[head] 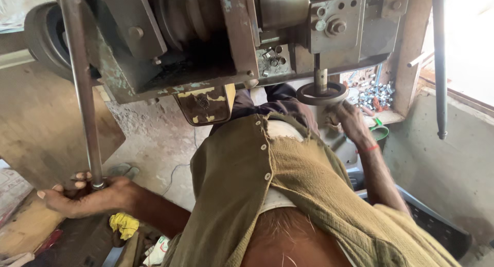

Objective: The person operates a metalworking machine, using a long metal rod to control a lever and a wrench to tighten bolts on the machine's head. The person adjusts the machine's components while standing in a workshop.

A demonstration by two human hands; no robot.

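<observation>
Left hand (85, 195): closed round the lower end of a long metal rod (82, 87), fingers wrapped over the rod's foot and thumb side facing up. The rod rises steeply from this hand and passes in front of the worn machine frame (123, 66) above. Just right of the hand, lower down, lies a crumpled yellow cloth (123, 225). Left of the hand is a stack of papers (13, 190) on a dusty surface. Beyond the hand, farther from the body, a thin cable (177, 169) runs over the rough concrete floor (154, 138).

Right hand (350, 120): raised at the press table, fingers curled against the edge of a dark metal ring (321, 94). Whether the fingers actually pinch the ring or only rest on it cannot be told. The ring sits flat directly beneath a vertical steel punch (320, 76), which passes down through its centre. A red thread (369, 148) circles the wrist behind the hand. Just beyond the hand, to its right, a heap of small shiny metal nuts (375, 96) lies on the ledge. Below the hand, near the wrist, a green container (381, 130) shows in part. A second dark rod (440, 66) hangs well to the right of the hand, near the bright window opening.

Between both hands: the person's olive buttoned shirt (247, 174), and a yellow-painted worn plate (203, 105) hanging under the machine
</observation>
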